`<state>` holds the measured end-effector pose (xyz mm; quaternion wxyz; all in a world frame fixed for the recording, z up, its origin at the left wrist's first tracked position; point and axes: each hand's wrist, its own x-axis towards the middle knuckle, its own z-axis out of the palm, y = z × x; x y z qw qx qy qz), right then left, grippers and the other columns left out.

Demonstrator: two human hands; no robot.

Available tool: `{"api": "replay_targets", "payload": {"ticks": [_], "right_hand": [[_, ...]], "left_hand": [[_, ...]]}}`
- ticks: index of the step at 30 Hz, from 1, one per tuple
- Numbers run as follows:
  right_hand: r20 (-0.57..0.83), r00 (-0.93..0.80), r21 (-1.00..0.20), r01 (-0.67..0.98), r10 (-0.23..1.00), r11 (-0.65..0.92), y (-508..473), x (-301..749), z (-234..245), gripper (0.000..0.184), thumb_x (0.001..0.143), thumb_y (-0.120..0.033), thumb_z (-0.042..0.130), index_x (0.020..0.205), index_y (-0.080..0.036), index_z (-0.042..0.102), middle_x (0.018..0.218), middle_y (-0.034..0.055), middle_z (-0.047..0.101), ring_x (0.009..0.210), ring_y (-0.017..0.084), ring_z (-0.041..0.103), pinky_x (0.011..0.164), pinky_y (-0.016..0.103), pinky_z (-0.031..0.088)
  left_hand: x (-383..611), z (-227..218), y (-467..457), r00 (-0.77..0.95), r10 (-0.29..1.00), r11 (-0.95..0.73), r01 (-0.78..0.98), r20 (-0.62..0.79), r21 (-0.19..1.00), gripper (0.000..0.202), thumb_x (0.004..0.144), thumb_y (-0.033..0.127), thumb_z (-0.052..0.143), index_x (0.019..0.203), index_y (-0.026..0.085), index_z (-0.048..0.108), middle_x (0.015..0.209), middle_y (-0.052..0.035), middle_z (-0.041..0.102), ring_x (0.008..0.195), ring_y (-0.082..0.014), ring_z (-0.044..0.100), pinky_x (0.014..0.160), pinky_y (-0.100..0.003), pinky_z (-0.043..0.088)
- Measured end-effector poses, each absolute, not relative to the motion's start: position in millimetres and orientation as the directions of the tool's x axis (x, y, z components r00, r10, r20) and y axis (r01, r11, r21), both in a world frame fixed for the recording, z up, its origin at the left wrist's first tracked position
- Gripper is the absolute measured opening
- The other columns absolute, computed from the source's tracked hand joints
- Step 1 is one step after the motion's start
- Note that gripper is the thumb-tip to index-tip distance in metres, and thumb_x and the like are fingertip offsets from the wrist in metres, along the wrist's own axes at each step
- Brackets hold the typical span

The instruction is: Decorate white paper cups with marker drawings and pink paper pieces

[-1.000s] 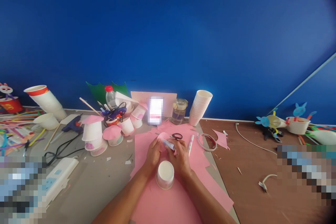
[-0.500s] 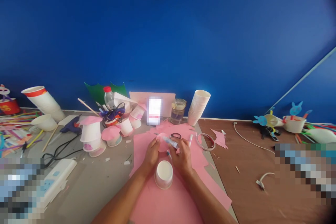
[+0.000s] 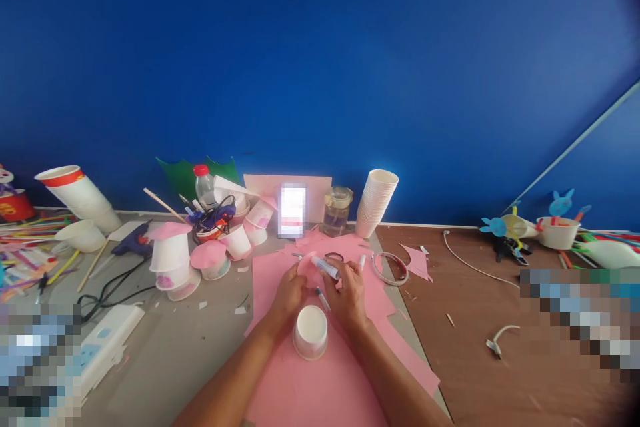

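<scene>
My left hand [image 3: 289,295] pinches a small round pink paper piece [image 3: 309,268] just above the pink sheet [image 3: 320,373]. My right hand [image 3: 350,293] is closed around a blue-and-white glue stick [image 3: 326,268], whose tip rests on that pink piece. A white paper cup [image 3: 311,331] lies on its side on the sheet between my wrists, mouth toward me. A thin pen-like stick [image 3: 323,298] lies under my right hand. Black-handled scissors [image 3: 333,257] lie just beyond my fingers.
A stack of white cups [image 3: 377,203], a glass jar [image 3: 337,211] and a phone [image 3: 292,209] stand at the back. Decorated cups [image 3: 170,260], a glue gun [image 3: 131,241] and a power strip [image 3: 107,338] crowd the left. A tape ring [image 3: 391,268] and cables [image 3: 475,267] lie right.
The glue stick has shifted slightly right across the pink piece and my hands have drawn a little nearer. The view has drifted slightly; the cup stays put.
</scene>
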<state>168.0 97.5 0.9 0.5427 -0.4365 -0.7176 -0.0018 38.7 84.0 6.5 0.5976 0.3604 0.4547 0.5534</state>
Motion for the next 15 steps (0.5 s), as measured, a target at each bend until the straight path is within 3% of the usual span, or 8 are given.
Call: {"api": "replay_targets", "payload": {"ticks": [8,15], "right_hand": [[0.769,-0.129,-0.432,0.618,0.626,0.657,91.1,161.2,0.6,0.018,0.085,-0.018,0.053,0.102,-0.023,0.057,0.089,0.0034,0.071,0.071,0.018,0.065,0.078,0.038,0.044],[0.796,-0.156,-0.379,0.624,0.585,0.683,91.1,161.2,3.0,0.021,0.086,-0.014,0.053,0.105,-0.021,0.054,0.095,0.0041,0.072,0.077,0.018,0.067,0.078,0.038,0.042]], "left_hand": [[39.6,17.1,79.6,-0.012,0.994,0.097,-0.326,-0.106,0.941,0.028,0.072,0.037,0.065,0.089,0.015,0.064,0.082,-0.0082,0.069,0.078,-0.0236,0.064,0.070,-0.033,0.051],[36.3,12.8,83.3,-0.023,0.996,0.076,-0.194,-0.083,0.978,0.016,0.074,0.029,0.059,0.082,0.017,0.064,0.083,-0.0057,0.069,0.079,-0.0217,0.062,0.069,-0.030,0.049]]}}
